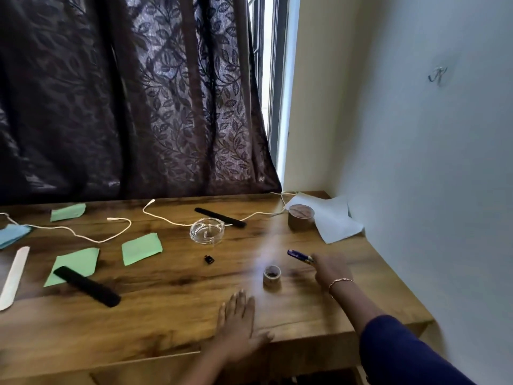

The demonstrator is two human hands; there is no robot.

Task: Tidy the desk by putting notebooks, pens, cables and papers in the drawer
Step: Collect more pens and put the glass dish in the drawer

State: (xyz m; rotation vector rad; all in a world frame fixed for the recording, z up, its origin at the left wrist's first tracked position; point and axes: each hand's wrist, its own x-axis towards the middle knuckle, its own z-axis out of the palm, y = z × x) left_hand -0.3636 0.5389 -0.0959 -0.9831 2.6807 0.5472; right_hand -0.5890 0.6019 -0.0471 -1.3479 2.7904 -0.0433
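My right hand [329, 269] reaches across the wooden desk [172, 309] and pinches a purple pen [299, 256] by its near end. My left hand [238, 326] lies flat and open on the desk near the front edge. Three green paper slips lie on the left half: one [141, 248] in the middle, one [73, 265] under a black bar, one [68, 212] at the back. A white cable [91, 239] snakes over the left side, and another white cable [166, 218] runs along the back. White paper sheets [330, 220] lie in the back right corner.
A glass ashtray [206, 230], a large tape roll [301, 217] on the white sheets, a small tape roll [272, 276], a tiny black part [209, 259], two black bars [87, 286] [220, 217], a white stick [14, 277] and blue paper [12, 235] sit on the desk. A dark curtain [133, 95] hangs behind.
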